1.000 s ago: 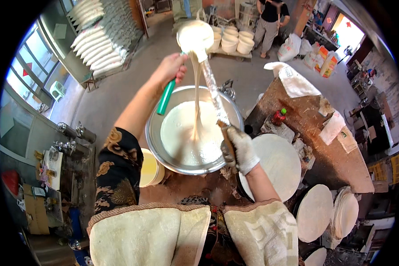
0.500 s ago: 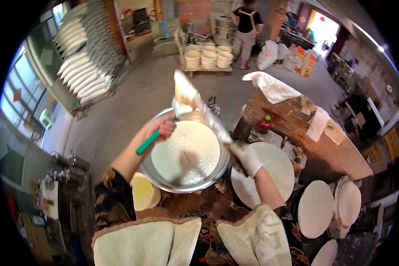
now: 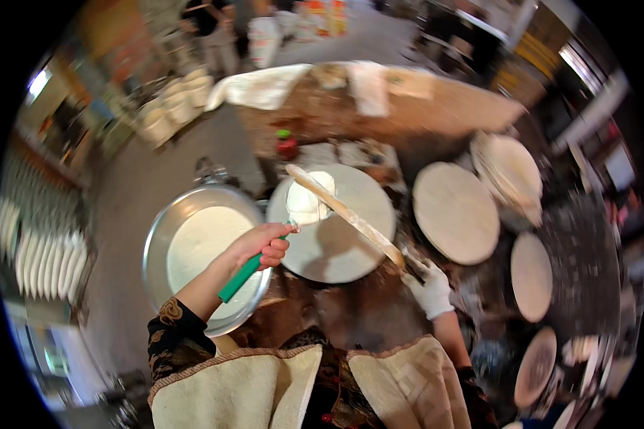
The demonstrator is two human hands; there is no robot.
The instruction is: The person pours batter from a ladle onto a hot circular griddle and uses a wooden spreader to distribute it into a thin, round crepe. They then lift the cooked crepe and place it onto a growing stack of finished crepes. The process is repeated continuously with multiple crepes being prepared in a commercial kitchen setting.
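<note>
My bare left hand (image 3: pixel 268 245) is closed round the green handle of a ladle (image 3: pixel 308 212). White batter fills the ladle's bowl, which is over the round pale griddle plate (image 3: pixel 368 189); whether it touches the plate I cannot tell. In my right hand (image 3: pixel 431 287), gloved in white, is a long flat wooden spreader (image 3: pixel 365 230). Its blade slants across the griddle, and its far end overlaps the ladle's bowl in view. To the left of the griddle stands a wide metal basin (image 3: pixel 157 247) holding white batter (image 3: pixel 202 232).
Round flatbreads (image 3: pixel 456 213) lie to the right, with a stack (image 3: pixel 511 175) behind. A red bottle with a green cap (image 3: pixel 286 145) stands beyond the griddle. White cloths (image 3: pixel 265 87) lie along the worktop's far edge. A person (image 3: pixel 218 36) stands at the back left near pale buckets (image 3: pixel 157 123).
The view has swung to the right. Ladle and spreader have moved from above the batter basin to over the griddle, both still held.
</note>
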